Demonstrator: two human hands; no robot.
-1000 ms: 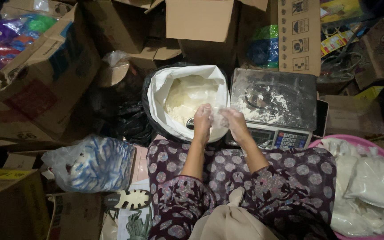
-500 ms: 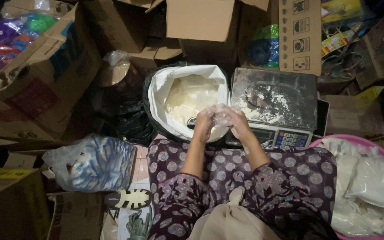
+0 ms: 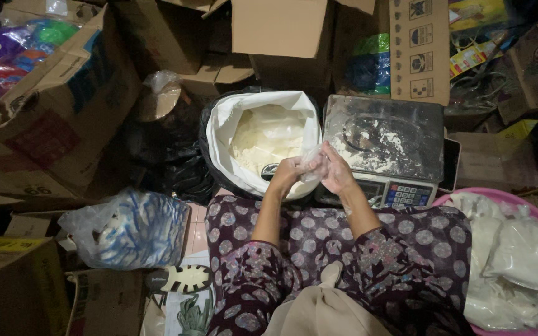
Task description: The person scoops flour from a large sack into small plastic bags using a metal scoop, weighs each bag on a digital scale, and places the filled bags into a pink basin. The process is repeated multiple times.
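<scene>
In head view, centre, over the near rim of the white sack of pale powder, left hand & right hand both pinch a small clear bag, apparently unfilled; scale pan bare, several filled bags in pink basin at right.

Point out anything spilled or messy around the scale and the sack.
White powder is spilled across the scale's metal platform, smeared in patches rather than contained. The white sack of powder stands open beside it. Both hands, left hand and right hand, hold a small clear bag.
</scene>
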